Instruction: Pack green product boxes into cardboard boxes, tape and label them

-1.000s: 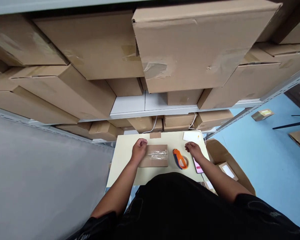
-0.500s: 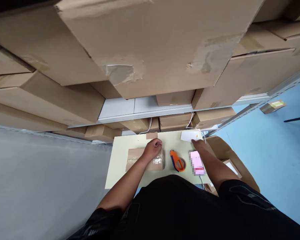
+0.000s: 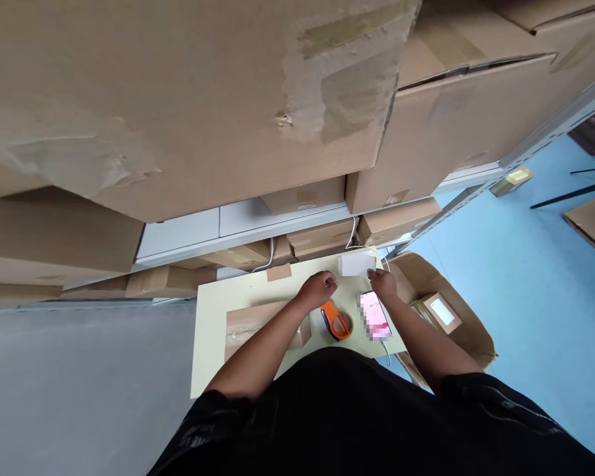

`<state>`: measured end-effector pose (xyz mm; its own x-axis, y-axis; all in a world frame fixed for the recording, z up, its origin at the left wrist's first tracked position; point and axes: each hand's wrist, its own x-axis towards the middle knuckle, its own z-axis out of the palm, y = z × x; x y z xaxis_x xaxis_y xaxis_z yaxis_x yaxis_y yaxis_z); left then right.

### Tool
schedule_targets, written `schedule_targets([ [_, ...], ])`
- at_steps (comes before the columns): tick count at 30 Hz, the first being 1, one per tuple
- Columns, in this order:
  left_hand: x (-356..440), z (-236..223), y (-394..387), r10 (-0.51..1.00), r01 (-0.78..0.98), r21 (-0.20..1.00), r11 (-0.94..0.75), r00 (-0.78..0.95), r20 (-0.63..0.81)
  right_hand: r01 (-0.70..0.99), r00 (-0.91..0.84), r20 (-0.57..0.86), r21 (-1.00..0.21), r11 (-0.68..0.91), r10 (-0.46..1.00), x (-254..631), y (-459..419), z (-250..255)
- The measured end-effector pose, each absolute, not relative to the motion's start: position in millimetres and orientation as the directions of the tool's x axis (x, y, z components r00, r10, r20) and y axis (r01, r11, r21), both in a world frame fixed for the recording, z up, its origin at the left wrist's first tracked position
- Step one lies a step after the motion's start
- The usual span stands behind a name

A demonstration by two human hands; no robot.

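My right hand (image 3: pixel 383 284) has its fingers closed at the right corner of a white sheet of paper or label (image 3: pixel 354 264) at the table's back right. My left hand (image 3: pixel 319 289) is curled closed just left of that sheet; anything between its fingers is too small to make out. Partly beneath my left forearm lies a taped cardboard box (image 3: pixel 245 325). An orange tape dispenser (image 3: pixel 335 320) with a roll of tape rests between the box and a phone (image 3: pixel 377 316) with a pink lit screen, plugged into a cable.
A shelf (image 3: pixel 178 235) loaded with cardboard boxes rises behind the pale table (image 3: pixel 208 350), and a large carton (image 3: pixel 203 86) juts out overhead. A piece of brown tape (image 3: pixel 279 272) sticks to the table's back edge. Right of the table stands an open carton (image 3: pixel 476 347) holding smaller boxes.
My left hand has moved off the box, over to the white sheet's left side. My right hand stays at the sheet's corner. The view has turned right.
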<state>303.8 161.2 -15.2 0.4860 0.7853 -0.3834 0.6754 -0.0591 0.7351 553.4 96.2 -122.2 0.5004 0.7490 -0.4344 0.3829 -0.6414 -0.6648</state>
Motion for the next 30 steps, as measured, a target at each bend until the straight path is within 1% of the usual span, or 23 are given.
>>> schedule_targets([
  [1, 311.4, -17.5, 163.0, 0.775, 0.685, 0.726, -0.067, 0.494, -0.394, 0.445, 0.505, -0.402, -0.637, -0.63, 0.764, 553.2, 95.5, -116.7],
  [3, 326.3, -22.1, 165.9, 0.758, 0.69, 0.72, -0.074, 0.508, -0.409, 0.62, 0.494, -0.296, -0.539, -0.57, 0.818, 551.2, 94.9, -104.8],
  [5, 340.2, -27.0, 168.0, 0.746, 0.677, 0.735, -0.042, 0.51, -0.427, 0.77, 0.413, -0.17, -0.46, -0.443, 0.895, 545.5, 94.9, -93.5],
  [7, 352.4, -32.8, 169.6, 0.741, 0.656, 0.753, 0.05, 0.481, -0.468, 0.838, 0.293, -0.079, -0.459, -0.296, 0.953, 535.9, 95.2, -84.3],
  [9, 360.8, -38.9, 171.3, 0.74, 0.631, 0.758, 0.163, 0.43, -0.517, 0.855, 0.145, -0.027, -0.5, -0.139, 0.989, 524.2, 95.0, -77.7],
  [12, 361.8, -46.7, 175.3, 0.767, 0.662, 0.705, 0.256, 0.304, -0.565, 0.818, -0.082, 0.016, -0.57, 0.076, 0.997, 510.8, 93.2, -73.2],
  [15, 347.5, -51.1, 181.5, 0.789, 0.711, 0.629, 0.313, 0.174, -0.59, 0.777, -0.245, 0.005, -0.597, 0.199, 0.97, 508.9, 92.4, -76.1],
  [17, 333.7, -52.6, 185.6, 0.792, 0.724, 0.602, 0.338, 0.127, -0.598, 0.803, -0.27, -0.033, -0.56, 0.206, 0.962, 511.4, 96.1, -82.1],
  [19, 321.2, -53.8, 188.5, 0.799, 0.743, 0.576, 0.341, 0.094, -0.594, 0.863, -0.255, -0.1, -0.473, 0.18, 0.962, 512.5, 104.2, -90.0],
  [22, 309.9, -54.7, 190.6, 0.813, 0.777, 0.542, 0.32, 0.068, -0.578, 0.933, -0.254, -0.239, -0.317, 0.172, 0.937, 509.1, 118.8, -102.3],
  [24, 307.4, -53.8, 191.1, 0.828, 0.801, 0.525, 0.287, 0.068, -0.556, 0.953, -0.243, -0.305, -0.251, 0.168, 0.921, 506.0, 125.3, -109.6],
  [30, 311.0, -47.0, 194.8, 0.856, 0.846, 0.499, 0.186, 0.11, -0.506, 0.978, -0.147, -0.331, -0.189, 0.087, 0.932, 506.6, 126.6, -124.2],
])
